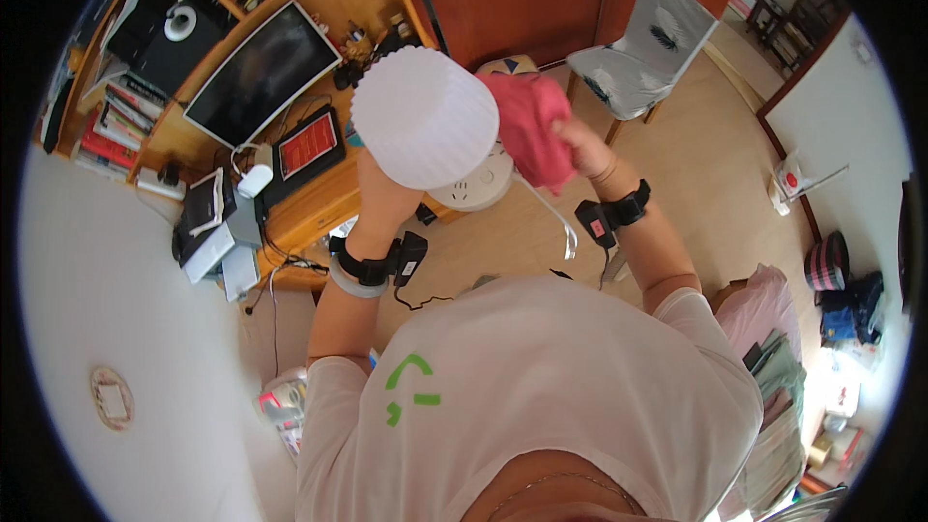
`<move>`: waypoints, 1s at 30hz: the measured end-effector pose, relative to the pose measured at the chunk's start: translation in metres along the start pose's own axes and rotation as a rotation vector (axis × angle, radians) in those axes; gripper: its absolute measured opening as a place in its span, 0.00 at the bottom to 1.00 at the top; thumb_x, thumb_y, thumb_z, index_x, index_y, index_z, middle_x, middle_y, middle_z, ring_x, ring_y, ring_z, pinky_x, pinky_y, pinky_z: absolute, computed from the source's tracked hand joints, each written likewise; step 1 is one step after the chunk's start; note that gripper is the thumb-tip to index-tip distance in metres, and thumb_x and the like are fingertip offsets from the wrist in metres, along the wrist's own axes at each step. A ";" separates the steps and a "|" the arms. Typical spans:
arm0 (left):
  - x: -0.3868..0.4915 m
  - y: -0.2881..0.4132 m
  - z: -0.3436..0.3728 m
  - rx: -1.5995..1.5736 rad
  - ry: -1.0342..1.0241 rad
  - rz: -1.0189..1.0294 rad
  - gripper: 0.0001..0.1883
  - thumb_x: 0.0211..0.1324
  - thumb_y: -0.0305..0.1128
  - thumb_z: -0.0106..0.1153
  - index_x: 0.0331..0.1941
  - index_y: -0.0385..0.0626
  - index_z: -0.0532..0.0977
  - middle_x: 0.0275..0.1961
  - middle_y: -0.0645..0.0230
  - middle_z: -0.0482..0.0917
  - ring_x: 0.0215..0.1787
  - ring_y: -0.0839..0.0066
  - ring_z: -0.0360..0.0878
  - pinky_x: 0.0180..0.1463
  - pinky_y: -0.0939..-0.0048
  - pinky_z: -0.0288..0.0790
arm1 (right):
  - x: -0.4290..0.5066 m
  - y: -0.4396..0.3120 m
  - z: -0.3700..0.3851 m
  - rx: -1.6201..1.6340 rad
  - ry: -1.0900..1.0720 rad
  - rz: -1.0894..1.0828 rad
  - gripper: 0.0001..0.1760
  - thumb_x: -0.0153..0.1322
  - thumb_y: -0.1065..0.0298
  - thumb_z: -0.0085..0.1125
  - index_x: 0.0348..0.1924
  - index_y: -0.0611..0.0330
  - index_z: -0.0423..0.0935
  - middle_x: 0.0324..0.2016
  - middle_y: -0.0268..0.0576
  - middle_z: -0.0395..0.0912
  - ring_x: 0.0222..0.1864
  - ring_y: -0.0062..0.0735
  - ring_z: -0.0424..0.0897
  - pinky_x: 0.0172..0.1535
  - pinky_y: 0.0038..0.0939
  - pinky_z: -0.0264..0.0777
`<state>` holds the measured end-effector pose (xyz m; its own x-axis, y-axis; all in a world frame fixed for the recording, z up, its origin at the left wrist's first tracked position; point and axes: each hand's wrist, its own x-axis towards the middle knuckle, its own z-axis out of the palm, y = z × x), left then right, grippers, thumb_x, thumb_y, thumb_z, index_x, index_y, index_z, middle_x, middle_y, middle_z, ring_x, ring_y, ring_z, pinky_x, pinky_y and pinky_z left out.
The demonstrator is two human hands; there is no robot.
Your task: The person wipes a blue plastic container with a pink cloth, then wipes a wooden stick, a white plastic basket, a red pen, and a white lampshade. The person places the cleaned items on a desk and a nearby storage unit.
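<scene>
A white ribbed lampshade (pixel 424 116) is held up in front of me, joined to or touching a round white base with power sockets (pixel 475 185). My left hand (pixel 388 185) is behind and below the shade, its fingers mostly hidden by it; it appears to support the lamp. A pinkish-red cloth (pixel 533 130) hangs from my right hand (pixel 583 145), whose fingers are closed on it, at the right side of the shade. From the base a white cable (pixel 547 214) dangles, with its plug end hanging free.
A wooden desk (pixel 312 206) with a curved monitor (pixel 264 72), a black tablet-like device (pixel 308 145) and a white adapter (pixel 255 180) stands at the left. A covered chair (pixel 638 51) is at the upper right. Clothes (pixel 772 391) are piled at the lower right.
</scene>
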<state>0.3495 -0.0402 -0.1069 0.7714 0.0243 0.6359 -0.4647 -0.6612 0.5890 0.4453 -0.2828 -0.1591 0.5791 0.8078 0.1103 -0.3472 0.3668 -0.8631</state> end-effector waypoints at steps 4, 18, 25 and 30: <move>0.016 0.007 0.009 -0.140 -0.118 -0.166 0.24 0.42 0.28 0.65 0.47 0.40 0.72 0.47 0.60 0.78 0.49 0.68 0.76 0.51 0.70 0.67 | 0.000 0.015 0.021 -0.434 0.151 -0.027 0.33 0.63 0.62 0.60 0.58 0.63 0.60 0.50 0.42 0.70 0.52 0.29 0.69 0.55 0.31 0.64; 0.015 0.017 0.025 -0.250 -0.368 0.098 0.19 0.39 0.30 0.66 0.39 0.37 0.76 0.34 0.57 0.81 0.36 0.64 0.81 0.39 0.71 0.72 | 0.025 0.043 0.003 -0.357 0.438 -0.200 0.24 0.67 0.62 0.56 0.54 0.61 0.66 0.48 0.46 0.74 0.46 0.32 0.76 0.49 0.32 0.70; 0.023 -0.022 0.009 -0.039 -0.263 0.374 0.25 0.40 0.31 0.67 0.47 0.40 0.73 0.45 0.59 0.79 0.46 0.63 0.77 0.50 0.67 0.69 | 0.007 0.035 -0.008 0.425 0.494 -0.004 0.23 0.70 0.58 0.50 0.53 0.61 0.65 0.48 0.48 0.73 0.47 0.37 0.75 0.51 0.37 0.69; 0.026 -0.033 0.012 -0.085 -0.279 0.356 0.26 0.40 0.31 0.67 0.47 0.39 0.73 0.45 0.59 0.78 0.46 0.65 0.77 0.50 0.69 0.69 | -0.008 0.025 0.009 0.345 0.327 -0.011 0.26 0.67 0.57 0.54 0.53 0.63 0.65 0.46 0.46 0.73 0.47 0.37 0.74 0.52 0.35 0.67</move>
<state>0.3901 -0.0268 -0.1153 0.6394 -0.4035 0.6545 -0.7470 -0.5274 0.4048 0.4251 -0.2759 -0.1769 0.7665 0.6359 -0.0899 -0.5323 0.5508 -0.6428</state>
